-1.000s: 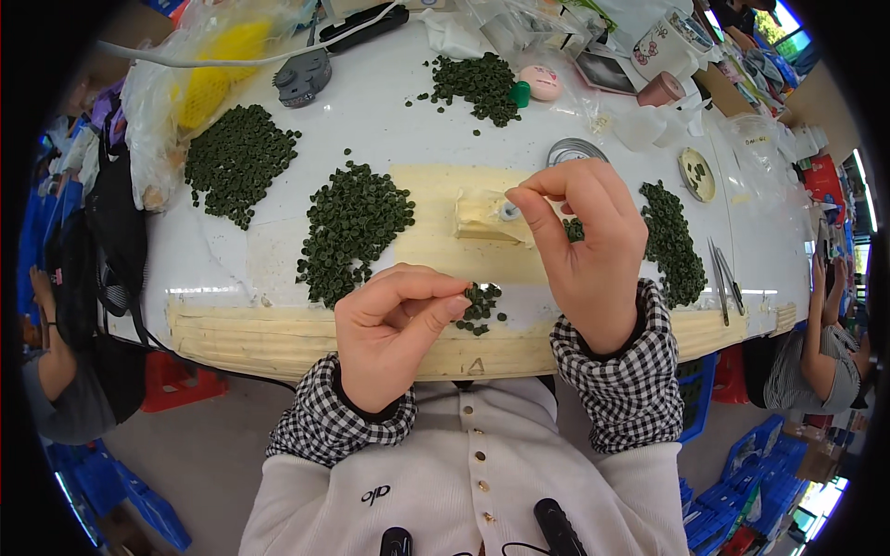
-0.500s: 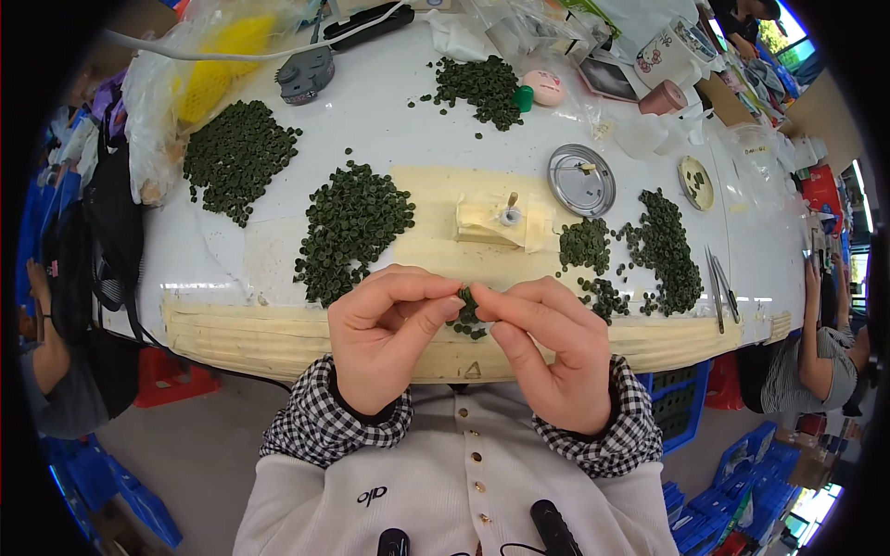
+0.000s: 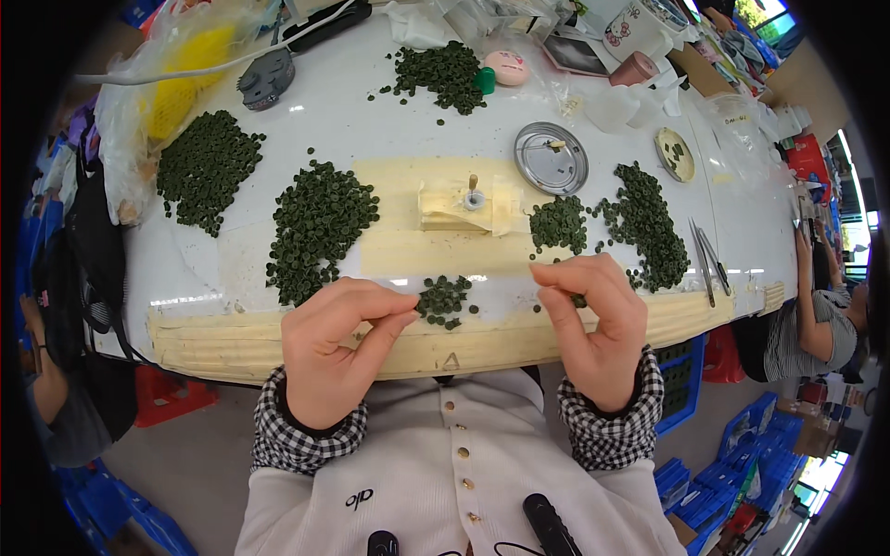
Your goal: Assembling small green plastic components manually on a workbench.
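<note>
My left hand (image 3: 336, 350) hovers at the left edge of a small heap of dark green round pieces (image 3: 445, 298) near the front of the table. Its thumb and index finger come close together in a pinch, and whatever sits between the tips is too small to make out. My right hand (image 3: 598, 324) is off to the right, thumb and index finger apart, with nothing visible between them. It is nearest to a cluster of the same green pieces (image 3: 558, 224). Behind the small heap stands a block wrapped in cream tape (image 3: 445, 208), with a short peg (image 3: 474, 183) upright on it.
Larger piles of green pieces lie at left (image 3: 320, 227), far left (image 3: 209, 171), back (image 3: 445, 76) and right (image 3: 649, 222). A round metal lid (image 3: 551, 157), tweezers (image 3: 702, 262), a small dish (image 3: 675, 155), a pink egg-shaped thing (image 3: 507, 68) and a mug (image 3: 640, 32) are also on the table.
My hands, meeting over the small heap before, have moved apart: the left to the left, the right to the right with its fingertips opened. The view has shifted slightly, so the table appears further left.
</note>
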Demonstrator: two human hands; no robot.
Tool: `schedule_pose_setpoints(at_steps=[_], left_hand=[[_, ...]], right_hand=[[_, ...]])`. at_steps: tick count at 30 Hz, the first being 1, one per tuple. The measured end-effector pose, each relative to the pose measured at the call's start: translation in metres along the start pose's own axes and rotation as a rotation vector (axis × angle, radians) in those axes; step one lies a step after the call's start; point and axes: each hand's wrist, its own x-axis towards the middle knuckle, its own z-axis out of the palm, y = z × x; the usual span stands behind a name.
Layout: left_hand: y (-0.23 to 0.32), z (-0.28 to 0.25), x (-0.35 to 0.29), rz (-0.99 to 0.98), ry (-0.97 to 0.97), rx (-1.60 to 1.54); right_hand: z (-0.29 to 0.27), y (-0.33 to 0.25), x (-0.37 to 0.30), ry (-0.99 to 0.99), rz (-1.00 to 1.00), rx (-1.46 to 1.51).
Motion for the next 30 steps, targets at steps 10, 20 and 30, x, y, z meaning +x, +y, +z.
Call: schedule_pose_setpoints(at_steps=[10, 20, 30], left_hand=[[-0.009, 0.004, -0.008, -0.006, -0.116, 0.151], [-0.010, -0.040, 0.000, -0.018, 0.217, 0.432], [-0.019, -0.032, -0.005, -0.031, 0.148, 0.582]], right_hand=[[-0.003, 0.015, -0.025, -0.101, -0.243, -0.515], [0.004, 0.020, -0.028, -0.034, -0.220, -0.372], [0.021, 0.002, -0.019, 0.108, -0.226, -0.146]])
